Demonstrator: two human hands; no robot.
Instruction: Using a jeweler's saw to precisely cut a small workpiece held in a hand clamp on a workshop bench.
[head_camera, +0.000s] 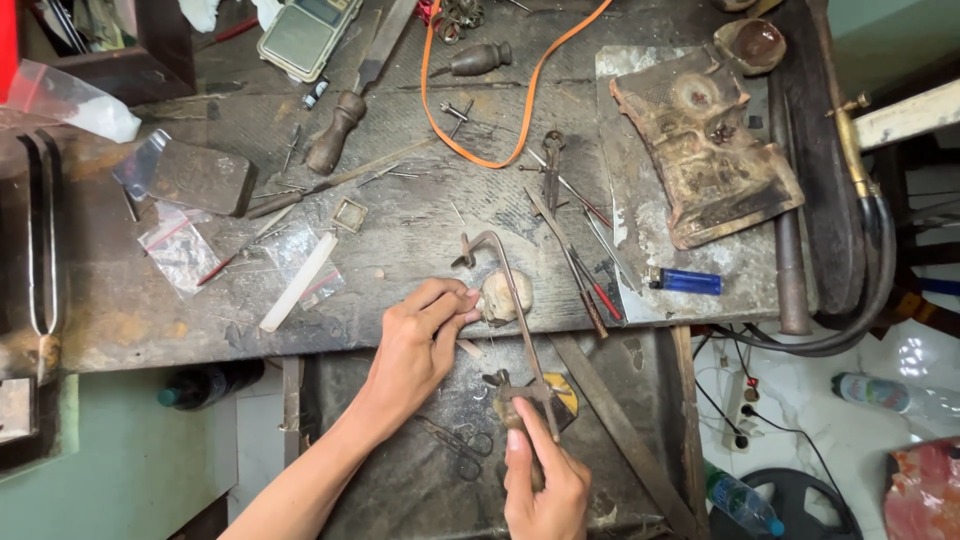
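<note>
My right hand (545, 480) grips the wooden handle of a jeweller's saw (515, 290), whose metal frame arches up toward the bench edge. My left hand (420, 335) pinches a small piece against a pale worn bench peg (500, 298) at the front edge of the dark wooden workbench (420, 210). The saw frame's far end lies just beside my left fingertips. The piece between my fingers is too small to make out.
Files with wooden handles (345, 120), an orange strap (520, 120), pliers (552, 165), a blue lighter (688, 281), a charred soldering block (705, 150), small plastic bags (180, 250), a digital scale (305, 35) and scissors (455, 440) lie about. A gas torch hose (870, 260) runs along the right.
</note>
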